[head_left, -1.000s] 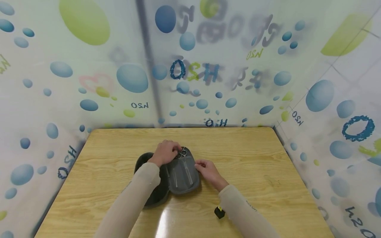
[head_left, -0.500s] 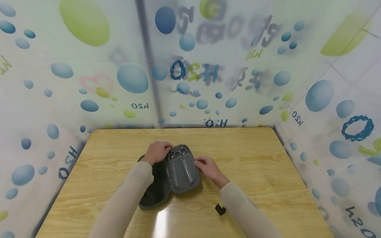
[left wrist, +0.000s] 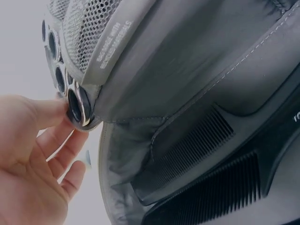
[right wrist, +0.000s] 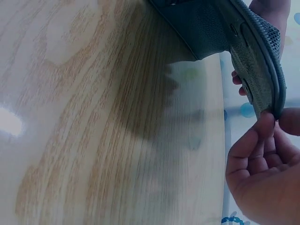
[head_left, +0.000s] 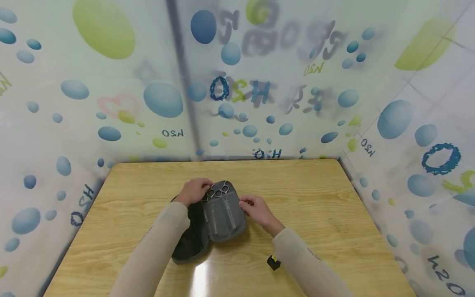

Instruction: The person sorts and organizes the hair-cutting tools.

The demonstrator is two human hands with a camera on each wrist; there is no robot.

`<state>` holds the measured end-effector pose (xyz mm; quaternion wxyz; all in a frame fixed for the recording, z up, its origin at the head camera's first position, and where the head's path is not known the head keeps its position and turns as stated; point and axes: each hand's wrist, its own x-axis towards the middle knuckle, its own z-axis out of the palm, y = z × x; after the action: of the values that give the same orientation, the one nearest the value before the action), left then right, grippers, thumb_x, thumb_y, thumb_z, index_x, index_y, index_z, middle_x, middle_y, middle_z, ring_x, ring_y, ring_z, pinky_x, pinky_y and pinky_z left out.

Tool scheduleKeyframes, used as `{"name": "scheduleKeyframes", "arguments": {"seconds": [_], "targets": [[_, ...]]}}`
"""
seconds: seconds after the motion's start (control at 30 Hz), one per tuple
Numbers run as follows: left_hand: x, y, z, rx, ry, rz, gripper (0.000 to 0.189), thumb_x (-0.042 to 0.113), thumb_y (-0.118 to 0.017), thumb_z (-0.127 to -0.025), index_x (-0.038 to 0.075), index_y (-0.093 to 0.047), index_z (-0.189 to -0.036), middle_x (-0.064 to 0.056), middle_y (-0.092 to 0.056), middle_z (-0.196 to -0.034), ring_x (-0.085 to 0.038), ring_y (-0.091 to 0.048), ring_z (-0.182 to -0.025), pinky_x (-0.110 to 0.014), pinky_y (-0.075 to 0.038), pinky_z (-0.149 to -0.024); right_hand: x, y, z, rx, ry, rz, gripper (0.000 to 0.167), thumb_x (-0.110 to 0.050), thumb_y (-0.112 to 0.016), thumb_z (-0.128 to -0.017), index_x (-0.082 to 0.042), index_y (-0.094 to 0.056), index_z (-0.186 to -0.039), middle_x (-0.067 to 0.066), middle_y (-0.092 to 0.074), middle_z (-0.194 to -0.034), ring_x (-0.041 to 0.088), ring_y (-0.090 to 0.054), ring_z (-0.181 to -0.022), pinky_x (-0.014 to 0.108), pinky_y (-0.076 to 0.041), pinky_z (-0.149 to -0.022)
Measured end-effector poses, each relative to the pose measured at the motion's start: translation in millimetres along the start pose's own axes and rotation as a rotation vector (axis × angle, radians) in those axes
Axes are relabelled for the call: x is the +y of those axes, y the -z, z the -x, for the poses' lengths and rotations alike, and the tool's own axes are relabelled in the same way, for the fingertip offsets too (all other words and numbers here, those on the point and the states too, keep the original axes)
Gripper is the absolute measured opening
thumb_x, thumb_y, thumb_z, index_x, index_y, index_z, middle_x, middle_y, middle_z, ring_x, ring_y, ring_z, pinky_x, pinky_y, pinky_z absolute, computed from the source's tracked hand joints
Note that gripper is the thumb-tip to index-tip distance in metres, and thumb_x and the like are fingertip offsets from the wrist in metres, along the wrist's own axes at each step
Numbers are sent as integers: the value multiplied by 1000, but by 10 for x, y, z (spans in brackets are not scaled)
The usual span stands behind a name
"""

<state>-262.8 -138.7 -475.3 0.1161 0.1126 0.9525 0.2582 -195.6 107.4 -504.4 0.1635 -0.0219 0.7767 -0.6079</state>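
In the head view, an open grey zip case [head_left: 224,218] lies on the pale wooden table [head_left: 308,194], the left hand [head_left: 193,192] at its eleven o'clock, the right hand [head_left: 258,209] near three. In the left wrist view, thumb and fingertips pinch the end ring of the silver metal scissors [left wrist: 84,101], probably because it juts out; dark plastic combs [left wrist: 211,190] lie towards four. In the right wrist view, thumb and forefinger clamp the rim, seemingly steadying it.

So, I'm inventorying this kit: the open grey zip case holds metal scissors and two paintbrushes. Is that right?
Not quite: those are two combs, not paintbrushes, as the left wrist view shows. The open grey zip case does hold metal scissors.
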Motion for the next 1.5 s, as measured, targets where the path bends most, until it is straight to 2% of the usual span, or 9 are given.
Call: {"name": "scheduleKeyframes", "arguments": {"seconds": [0.27, 0.4, 0.47, 0.6, 0.73, 0.87, 0.97, 1.2, 1.5], "targets": [[-77, 23, 17, 55, -1, 30, 26, 12, -50, -101, 8, -68, -118, -13, -68, -121, -32, -61, -113, -51, -46, -98, -317, 16, 264, -162, 15, -40, 41, -15, -53, -100, -3, -48, -139, 7, -68, -94, 10, -61, -77, 32, -55, -74], [-197, 147, 107, 67, -6, 35, 29, 12, -48, -101, 5, -64, -124, -16, -65, -126, -35, -60, -115, -52, -47, -98, -319, -3, 284, -161, 27, -42, 40, -11, -53, -100, -1, -48, -138, 8, -69, -92, 9, -64, -77, 30, -55, -72], [-319, 236, 189, 84, 12, 17, 31, 12, -45, -101, 3, -62, -125, -19, -64, -126, -37, -61, -112, -52, -48, -94, -304, -4, 274, -149, 33, -43, 38, -10, -53, -100, 1, -49, -136, 9, -69, -92, 10, -64, -78, 29, -55, -73], [-647, 399, 417, 88, 116, -30, 34, 14, -40, -100, 1, -60, -123, -23, -63, -122, -33, -64, -92, -48, -51, -77, -189, 0, 202, -123, 39, -40, 39, -11, -54, -99, 2, -51, -136, 11, -69, -93, 11, -65, -78, 30, -56, -74], [-925, 451, 643, -30, 202, -26, 30, 10, -44, -96, -3, -61, -118, -25, -64, -113, -30, -64, -85, -43, -51, -70, -50, 5, 126, -91, 20, -34, 40, -15, -56, -99, -2, -52, -137, 10, -70, -96, 10, -66, -80, 29, -57, -74], [-1063, 377, 765, -180, 209, 108, 29, 5, -54, -90, -5, -60, -116, -21, -67, -103, -24, -66, -84, -38, -53, -69, -48, 24, 131, -65, -6, -35, 41, -19, -56, -99, -4, -54, -137, 9, -70, -99, 9, -65, -82, 27, -55, -75], [-1108, 291, 802, -213, 190, 215, 33, 3, -56, -86, -7, -58, -118, -18, -68, -98, -20, -66, -80, -35, -54, -68, -105, 41, 152, -66, -21, -42, 41, -17, -56, -99, -2, -53, -137, 9, -70, -101, 9, -64, -83, 27, -55, -75], [-1132, 147, 828, -206, 141, 424, 42, 3, -55, -90, -11, -50, -129, -19, -70, -99, -22, -68, -87, -36, -56, -74, -151, 67, 157, 10, -10, -57, 39, -15, -57, -98, 0, -56, -134, 7, -70, -92, 9, -63, -77, 28, -55, -72], [-1018, -45, 721, -118, 148, 480, 38, 7, -55, -94, -4, -52, -130, -22, -68, -104, -24, -68, -88, -35, -56, -73, -145, 132, 115, 113, 28, -29, 37, -20, -61, -96, -2, -61, -129, 7, -68, -92, 10, -61, -75, 25, -52, -69]]}}
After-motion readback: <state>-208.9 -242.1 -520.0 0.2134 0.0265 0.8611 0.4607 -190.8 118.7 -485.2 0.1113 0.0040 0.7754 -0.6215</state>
